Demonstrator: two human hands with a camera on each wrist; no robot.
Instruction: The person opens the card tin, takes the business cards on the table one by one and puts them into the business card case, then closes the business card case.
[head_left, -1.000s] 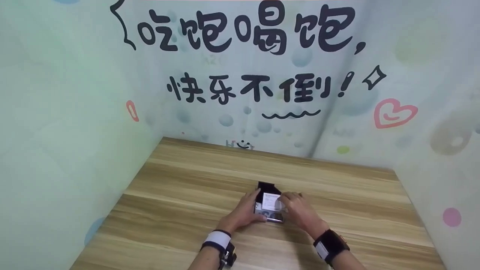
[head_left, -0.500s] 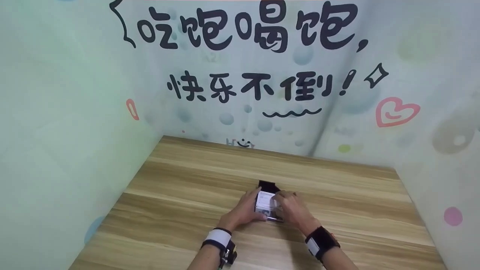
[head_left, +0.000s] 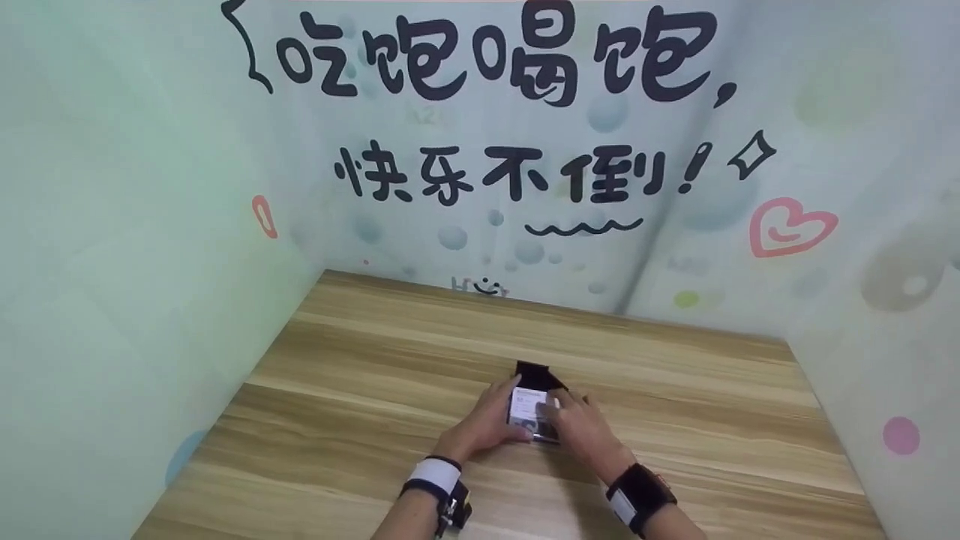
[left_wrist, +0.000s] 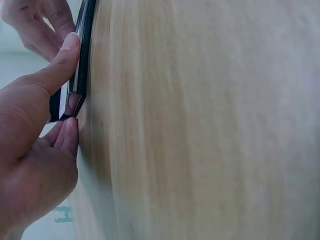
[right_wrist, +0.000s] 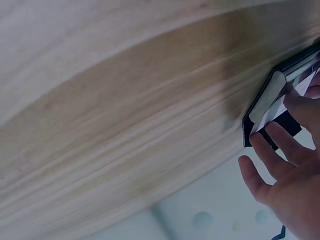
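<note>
A small black card case (head_left: pixel 533 374) lies on the table with its lid folded back to the far side. In it sits a white card (head_left: pixel 525 405) with small print, over a grey printed surface. My left hand (head_left: pixel 484 421) grips the case along its left side, thumb at the near edge and fingers at the far left, as the left wrist view shows too. My right hand (head_left: pixel 589 429) pinches the card near its right edge. In the right wrist view its thumb lies over the card and the other fingertips reach the case's silver edge (right_wrist: pixel 267 97).
The wood-grain table (head_left: pixel 360 390) extends around both hands. A pale printed wall (head_left: pixel 465 255) with black lettering stands behind it, and similar walls flank both sides. Each wrist carries a strap, the left one white (head_left: pixel 436 474) and the right one black (head_left: pixel 643 491).
My right hand has moved left with the white card, which now lies within the case instead of overlapping its right side. The left hand holds its place.
</note>
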